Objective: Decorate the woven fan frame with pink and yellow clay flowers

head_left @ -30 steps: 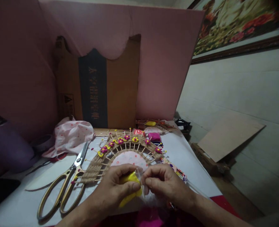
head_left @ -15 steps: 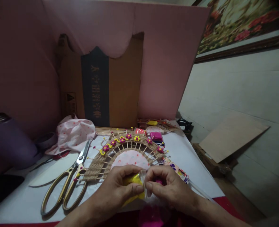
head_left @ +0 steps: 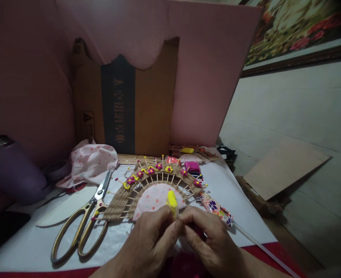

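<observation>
My left hand [head_left: 151, 237] and my right hand [head_left: 211, 237] meet at the near edge of the table, thumbs and fingertips pinched together. Between them is a clear plastic packet of yellow clay [head_left: 172, 201]; its yellow end pokes up above my fingers, while the rest is hidden. Something magenta shows dimly below and behind my right hand, too covered to name. Just beyond lies a half-round fan of woven twine [head_left: 120, 202] on sticks, decorated with magenta and yellow clay flowers [head_left: 151, 170]. Its dotted fabric centre [head_left: 151, 200] is partly behind my hands.
Gold-handled scissors [head_left: 82, 227] lie at left, over a white cut-out piece [head_left: 63, 208]. Dotted cloth [head_left: 92, 164] and a purple tumbler [head_left: 11, 170] stand behind them. Magenta clay [head_left: 192, 167] sits past the fan. A flower-patterned item [head_left: 215, 208] and a clear stick [head_left: 263, 245] are at right.
The yellow packet has turned upward, its yellow end now above my fingers. My hands have come closer together, fingertips touching. The clear stick at right shows more fully.
</observation>
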The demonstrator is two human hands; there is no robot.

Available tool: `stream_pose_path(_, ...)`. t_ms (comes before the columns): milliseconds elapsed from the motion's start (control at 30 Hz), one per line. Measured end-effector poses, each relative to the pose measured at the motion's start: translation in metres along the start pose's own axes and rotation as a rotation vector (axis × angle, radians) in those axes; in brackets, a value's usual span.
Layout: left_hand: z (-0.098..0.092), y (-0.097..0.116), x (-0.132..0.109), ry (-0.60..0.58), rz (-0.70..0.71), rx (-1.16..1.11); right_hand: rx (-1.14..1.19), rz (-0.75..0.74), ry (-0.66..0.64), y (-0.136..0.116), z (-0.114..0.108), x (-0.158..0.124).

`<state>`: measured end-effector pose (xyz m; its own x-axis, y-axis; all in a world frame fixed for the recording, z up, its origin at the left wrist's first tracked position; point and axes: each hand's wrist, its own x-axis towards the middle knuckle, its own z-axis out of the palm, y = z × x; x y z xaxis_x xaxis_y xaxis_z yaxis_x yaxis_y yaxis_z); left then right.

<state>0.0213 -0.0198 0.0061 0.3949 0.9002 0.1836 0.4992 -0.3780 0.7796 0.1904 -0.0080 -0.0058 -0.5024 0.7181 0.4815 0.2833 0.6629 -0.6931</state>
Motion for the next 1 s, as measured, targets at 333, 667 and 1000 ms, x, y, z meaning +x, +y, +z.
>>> stream_pose_path(333,0.001,-0.002,0.001,-0.004,0.052,0.132,-0.362,-0.015,0.175,0.006,0.006,-0.003)
stream_pose_path(667,0.002,-0.001,0.001,0.046,0.017,0.014,-0.265,-0.162,0.089,0.003,0.005,-0.002)
stream_pose_path(1000,-0.022,0.001,0.004,0.363,0.150,0.071,0.057,0.064,0.074,-0.001,-0.003,0.007)
